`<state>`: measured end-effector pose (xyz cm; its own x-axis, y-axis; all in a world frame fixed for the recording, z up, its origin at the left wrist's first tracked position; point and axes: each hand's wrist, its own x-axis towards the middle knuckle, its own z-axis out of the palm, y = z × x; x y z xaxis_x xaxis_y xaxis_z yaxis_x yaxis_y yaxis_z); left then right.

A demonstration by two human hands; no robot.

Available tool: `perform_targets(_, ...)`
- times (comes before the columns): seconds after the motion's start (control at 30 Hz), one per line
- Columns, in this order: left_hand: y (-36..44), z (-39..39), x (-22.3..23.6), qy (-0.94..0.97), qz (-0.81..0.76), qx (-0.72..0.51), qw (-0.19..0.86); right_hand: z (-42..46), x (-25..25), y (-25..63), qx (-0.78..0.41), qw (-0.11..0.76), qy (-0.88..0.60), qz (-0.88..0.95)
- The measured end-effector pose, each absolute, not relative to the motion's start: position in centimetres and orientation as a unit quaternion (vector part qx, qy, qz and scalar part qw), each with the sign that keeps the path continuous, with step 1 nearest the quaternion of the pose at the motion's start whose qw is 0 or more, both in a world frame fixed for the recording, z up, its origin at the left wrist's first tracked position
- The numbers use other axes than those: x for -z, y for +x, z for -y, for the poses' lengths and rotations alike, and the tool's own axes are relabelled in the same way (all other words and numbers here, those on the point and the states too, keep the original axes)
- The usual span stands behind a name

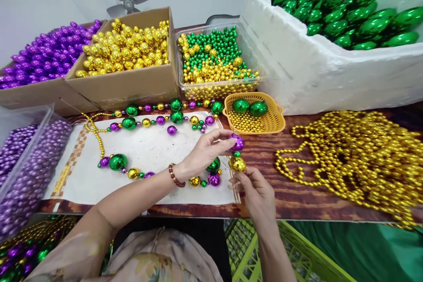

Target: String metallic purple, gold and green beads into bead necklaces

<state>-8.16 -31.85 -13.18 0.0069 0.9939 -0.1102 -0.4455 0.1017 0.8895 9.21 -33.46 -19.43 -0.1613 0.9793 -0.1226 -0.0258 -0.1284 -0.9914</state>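
My left hand (208, 147), a brown bead bracelet on its wrist, pinches a shiny purple bead (237, 142) at the right edge of the white cloth (155, 141). Just below, my right hand (259, 191) has its thumb and fingers closed at a gold bead (238, 165). A small green bead (236, 154) sits between these two. Beaded strands lie along the cloth, with a large green bead (118, 162) on the near one and another green bead (177, 116) on the far one. Under my left hand, part of the near strand is hidden. One loose purple bead (172, 130) rests mid-cloth.
Behind the cloth stand a box of purple beads (49, 57), a cardboard box (122, 81) of gold beads and a clear tub (218, 83). An orange basket (280, 123) holds beads. At right are a foam box (330, 75) and piled gold bead strands (360, 158). Another clear bin (29, 154) stands left.
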Motion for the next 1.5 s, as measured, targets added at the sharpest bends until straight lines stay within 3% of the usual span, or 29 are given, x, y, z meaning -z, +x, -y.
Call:
perform_targets(0.17, -10.9, 28.8, 11.4, 0.52, -0.448, -0.502, 0.526, 32.6, 20.0, 9.1, -0.607, 0.44, -0.455, 0.481)
perform_targets(0.23, -13.6, 25.0, 10.0, 0.58, -0.514, -0.498, 0.39, 32.3, 20.1, 9.3, -0.609, 0.448, -0.455, 0.47)
perform_targets(0.3, -16.6, 20.1, 8.5, 0.625, -0.599, -0.467, 0.18, 32.0, 20.3, 9.5, -0.607, 0.455, -0.456, 0.466)
perform_targets(0.37, -19.1, 15.2, 7.4, 0.654, -0.666, -0.355, 0.061, 31.8, 20.6, 9.7, -0.606, 0.456, -0.458, 0.464)
perform_targets(0.5, -20.8, 9.0, 7.0, 0.707, -0.701, -0.096, 0.011, 31.6, 21.5, 10.0, -0.623, 0.438, -0.469, 0.448)
perform_targets(0.6, -19.9, 7.6, 7.8, 0.736, -0.676, -0.005, 0.03, 31.5, 22.1, 10.1, -0.627, 0.432, -0.466, 0.451)
perform_targets(0.73, -19.1, 6.6, 8.8, 0.728, -0.683, 0.012, 0.056, 31.6, 22.1, 10.2, -0.611, 0.432, -0.465, 0.472)
perform_targets(0.87, -19.5, 6.3, 8.7, 0.718, -0.694, -0.021, 0.05, 31.6, 21.3, 10.2, -0.584, 0.434, -0.472, 0.498)
perform_targets(0.93, -19.4, 7.5, 8.2, 0.711, -0.689, -0.121, 0.066, 31.4, 20.9, 10.2, -0.566, 0.437, -0.471, 0.516)
perform_targets(1.0, -18.9, 10.1, 7.6, 0.68, -0.651, -0.291, 0.172, 31.3, 20.3, 10.1, -0.551, 0.439, -0.468, 0.533)
perform_targets(1.07, -18.1, 13.9, 7.2, 0.599, -0.57, -0.435, 0.355, 31.1, 19.9, 10.1, -0.545, 0.437, -0.464, 0.545)
perform_targets(1.2, -16.1, 21.7, 7.9, 0.412, -0.442, -0.517, 0.606, 31.2, 19.2, 10.0, -0.543, 0.423, -0.454, 0.567)
perform_targets(1.3, -15.0, 25.2, 9.1, 0.327, -0.394, -0.538, 0.67, 31.5, 18.5, 9.9, -0.532, 0.414, -0.447, 0.588)
perform_targets(1.5, -13.8, 27.1, 9.8, 0.263, -0.376, -0.566, 0.685, 32.1, 17.6, 9.7, -0.5, 0.409, -0.445, 0.621)
